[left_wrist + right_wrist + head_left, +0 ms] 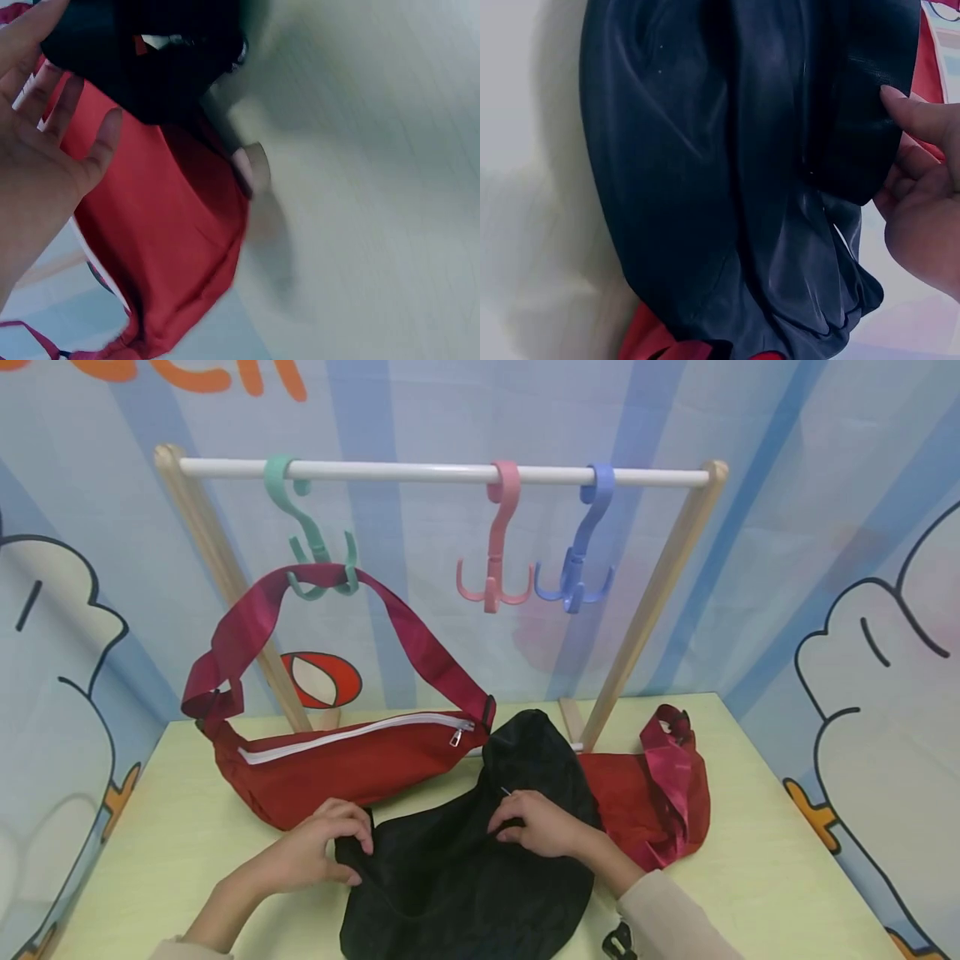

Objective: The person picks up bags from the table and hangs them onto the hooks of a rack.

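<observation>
A soft black fabric bag (465, 885) lies creased on the pale yellow wood-look table (750, 860), between the person's two hands. The left hand (318, 852) grips its left edge, the fingers bent over the cloth and the thumb below; in the left wrist view the little finger stands apart from the others. The right hand (543, 822) pinches a black fold between thumb and fingers near the bag's upper middle. Just behind, a red fabric waist bag with a white zip (300, 781) hangs by its wide magenta strap (427, 652) from a mint-green plastic hook (297, 517); whether its underside touches the table I cannot tell. A second red fabric bag (618, 785) lies beside the black one, to its right. A pink plastic hook (497, 539) and a blue plastic hook (574, 567) hang on the same white rod (420, 472), held up by slanted wooden posts (660, 602). A black buckle (619, 941) sits near the right sleeve (667, 914).
</observation>
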`<control>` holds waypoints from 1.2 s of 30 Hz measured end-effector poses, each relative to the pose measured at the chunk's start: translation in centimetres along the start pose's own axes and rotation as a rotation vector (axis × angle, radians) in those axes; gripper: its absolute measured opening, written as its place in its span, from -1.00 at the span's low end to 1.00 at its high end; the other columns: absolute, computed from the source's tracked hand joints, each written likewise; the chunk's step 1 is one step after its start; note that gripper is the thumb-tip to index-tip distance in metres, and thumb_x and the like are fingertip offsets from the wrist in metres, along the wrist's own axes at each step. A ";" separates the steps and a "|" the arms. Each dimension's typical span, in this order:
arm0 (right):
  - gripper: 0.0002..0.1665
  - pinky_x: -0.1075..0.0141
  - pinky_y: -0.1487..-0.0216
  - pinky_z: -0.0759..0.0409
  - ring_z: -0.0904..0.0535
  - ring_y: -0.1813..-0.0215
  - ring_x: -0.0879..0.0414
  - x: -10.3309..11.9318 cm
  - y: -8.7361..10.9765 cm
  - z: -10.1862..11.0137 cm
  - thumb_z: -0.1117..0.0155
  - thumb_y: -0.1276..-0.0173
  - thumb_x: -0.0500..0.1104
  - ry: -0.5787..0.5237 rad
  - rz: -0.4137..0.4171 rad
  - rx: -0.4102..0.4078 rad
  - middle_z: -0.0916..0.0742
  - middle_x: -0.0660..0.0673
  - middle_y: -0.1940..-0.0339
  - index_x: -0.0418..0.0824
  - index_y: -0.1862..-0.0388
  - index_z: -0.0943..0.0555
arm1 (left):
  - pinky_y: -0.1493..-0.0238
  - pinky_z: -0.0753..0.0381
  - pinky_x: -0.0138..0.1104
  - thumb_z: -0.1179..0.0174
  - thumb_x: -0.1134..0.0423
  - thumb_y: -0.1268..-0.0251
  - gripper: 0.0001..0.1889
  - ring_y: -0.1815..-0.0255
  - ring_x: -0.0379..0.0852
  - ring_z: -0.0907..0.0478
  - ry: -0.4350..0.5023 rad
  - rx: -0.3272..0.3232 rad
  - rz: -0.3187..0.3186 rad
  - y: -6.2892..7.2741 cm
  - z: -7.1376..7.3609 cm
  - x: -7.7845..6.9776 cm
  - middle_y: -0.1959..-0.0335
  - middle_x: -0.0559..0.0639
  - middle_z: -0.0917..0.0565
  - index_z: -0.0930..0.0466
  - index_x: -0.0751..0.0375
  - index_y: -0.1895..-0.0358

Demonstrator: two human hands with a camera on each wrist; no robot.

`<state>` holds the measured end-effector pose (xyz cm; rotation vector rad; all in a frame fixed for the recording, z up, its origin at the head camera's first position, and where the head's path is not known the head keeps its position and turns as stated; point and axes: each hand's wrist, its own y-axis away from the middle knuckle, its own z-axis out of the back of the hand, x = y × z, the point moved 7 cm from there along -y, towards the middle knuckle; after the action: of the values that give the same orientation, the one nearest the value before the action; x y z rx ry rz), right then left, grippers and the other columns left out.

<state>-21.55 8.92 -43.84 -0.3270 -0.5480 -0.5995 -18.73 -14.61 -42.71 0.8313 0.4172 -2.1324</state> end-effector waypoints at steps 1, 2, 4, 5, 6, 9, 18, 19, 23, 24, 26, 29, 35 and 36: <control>-0.85 0.08 -0.21 -0.28 -0.55 0.17 0.20 0.0 0.0 0.0 -0.30 -0.09 -0.39 -0.006 -0.004 0.004 -0.69 0.00 0.36 -0.25 0.33 -0.67 | 0.03 -0.28 0.03 -0.45 0.18 0.18 -0.71 -0.03 -0.03 -0.23 0.000 0.011 0.004 -0.1 -0.2 -0.1 0.13 -0.13 -0.48 -0.55 -0.12 0.35; -0.86 0.09 -0.21 -0.28 -0.55 0.18 0.21 0.0 0.0 0.0 -0.30 -0.08 -0.39 -0.012 -0.012 0.009 -0.69 0.00 0.37 -0.25 0.34 -0.67 | 0.05 -0.26 0.07 -0.45 0.15 0.18 -0.71 -0.03 -0.02 -0.23 -0.004 0.024 0.003 -0.3 -0.5 -0.3 0.12 -0.14 -0.48 -0.55 -0.12 0.34; -0.86 0.17 -0.16 -0.35 -0.55 0.19 0.22 -0.1 0.1 -0.1 -0.31 -0.07 -0.40 -0.024 -0.029 0.015 -0.68 0.01 0.38 -0.24 0.36 -0.67 | 0.07 -0.24 0.10 -0.44 0.10 0.18 -0.70 -0.04 -0.02 -0.24 -0.011 0.051 0.003 -0.6 -0.9 -0.7 0.12 -0.16 -0.48 -0.56 -0.12 0.31; -0.85 0.21 -0.12 -0.39 -0.55 0.20 0.22 -0.2 0.1 -0.1 -0.31 -0.06 -0.41 -0.028 -0.036 0.017 -0.68 0.02 0.38 -0.24 0.37 -0.66 | 0.09 -0.23 0.09 -0.43 0.08 0.16 -0.71 -0.04 -0.02 -0.25 -0.016 0.064 0.001 -0.7 -1.1 -0.9 0.13 -0.17 -0.48 -0.56 -0.11 0.31; -0.85 0.25 -0.06 -0.43 -0.54 0.21 0.23 -0.2 0.1 -0.2 -0.30 -0.06 -0.42 -0.033 -0.041 0.019 -0.67 0.02 0.39 -0.23 0.38 -0.66 | 0.10 -0.24 0.08 -0.42 0.08 0.14 -0.73 -0.02 -0.03 -0.27 -0.019 0.074 0.004 -0.9 -1.2 -1.0 0.15 -0.19 -0.48 -0.57 -0.10 0.32; -0.85 0.35 0.10 -0.47 -0.53 0.24 0.26 -0.2 0.2 -0.2 -0.30 -0.06 -0.43 -0.051 -0.059 0.032 -0.66 0.04 0.39 -0.22 0.40 -0.65 | 0.11 -0.26 0.00 -0.39 0.10 0.08 -0.79 0.04 -0.11 -0.31 -0.013 0.083 0.008 -1.0 -1.3 -1.2 0.24 -0.25 -0.48 -0.56 -0.06 0.36; -0.90 0.30 0.16 -0.50 -0.52 0.29 0.22 -0.1 0.4 1.0 -0.33 -0.12 -0.29 -0.170 -0.066 0.046 -0.66 0.03 0.39 -0.23 0.34 -0.63 | 0.16 -0.46 -0.29 -0.32 0.29 -0.03 -0.86 0.17 -0.20 -0.37 0.015 0.019 -0.012 -0.8 0.4 -1.4 0.31 -0.21 -0.48 -0.58 0.07 0.32; -0.89 0.29 0.16 -0.51 -0.52 0.30 0.22 0.0 0.4 1.2 -0.35 -0.12 -0.26 -0.176 -0.062 0.040 -0.66 0.04 0.40 -0.23 0.35 -0.63 | 0.15 -0.46 -0.29 -0.31 0.30 -0.03 -0.85 0.17 -0.21 -0.38 0.011 0.010 -0.023 -0.8 0.6 -1.4 0.31 -0.21 -0.49 -0.58 0.08 0.31; -0.90 0.28 0.22 -0.51 -0.47 0.36 0.28 0.2 0.3 2.2 -0.36 -0.12 -0.19 -0.179 -0.055 0.004 -0.63 0.12 0.46 -0.17 0.41 -0.62 | 0.14 -0.46 -0.28 -0.29 0.35 -0.05 -0.84 0.18 -0.22 -0.41 0.014 -0.010 -0.041 -0.6 1.4 -1.7 0.29 -0.18 -0.53 -0.59 0.13 0.27; -0.91 0.29 0.24 -0.51 -0.46 0.38 0.29 0.3 0.3 2.5 -0.36 -0.12 -0.19 -0.179 -0.051 -0.005 -0.63 0.12 0.47 -0.16 0.42 -0.62 | 0.15 -0.46 -0.28 -0.28 0.35 -0.06 -0.85 0.18 -0.21 -0.42 0.015 -0.011 -0.038 -0.6 1.7 -1.8 0.28 -0.18 -0.53 -0.59 0.14 0.26; -0.94 0.33 0.28 -0.49 -0.44 0.40 0.30 0.5 0.3 2.9 -0.35 -0.13 -0.20 -0.183 -0.043 -0.017 -0.62 0.13 0.49 -0.14 0.43 -0.62 | 0.15 -0.46 -0.29 -0.26 0.33 -0.09 -0.85 0.19 -0.20 -0.42 0.015 -0.004 -0.030 -0.6 2.1 -2.0 0.28 -0.18 -0.53 -0.58 0.14 0.25; -0.95 0.37 0.31 -0.46 -0.43 0.41 0.29 0.6 0.3 3.4 -0.33 -0.15 -0.23 -0.189 -0.030 -0.020 -0.61 0.11 0.50 -0.16 0.42 -0.61 | 0.16 -0.47 -0.27 -0.23 0.31 -0.14 -0.86 0.20 -0.17 -0.43 0.012 0.015 -0.022 -0.7 2.5 -2.2 0.27 -0.17 -0.52 -0.56 0.15 0.22; -0.94 0.26 0.24 -0.50 -0.44 0.36 0.28 0.4 0.3 2.7 -0.29 -0.18 -0.25 -0.178 -0.038 -0.002 -0.61 0.10 0.46 -0.23 0.39 -0.60 | 0.13 -0.47 -0.24 -0.19 0.34 -0.17 -0.85 0.18 -0.14 -0.42 0.001 0.046 -0.005 -0.8 2.6 -2.3 0.25 -0.18 -0.50 -0.53 0.16 0.18; -0.95 0.27 0.23 -0.50 -0.44 0.36 0.28 0.2 0.4 2.3 -0.29 -0.18 -0.26 -0.178 -0.048 0.004 -0.61 0.10 0.45 -0.23 0.39 -0.60 | 0.13 -0.46 -0.25 -0.20 0.34 -0.17 -0.85 0.17 -0.14 -0.41 -0.001 0.049 -0.005 -0.8 2.5 -2.2 0.25 -0.18 -0.50 -0.53 0.16 0.18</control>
<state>-22.08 10.17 -41.92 -0.3661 -0.7298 -0.6187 -19.35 -14.21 -39.35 0.8575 0.3685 -2.1546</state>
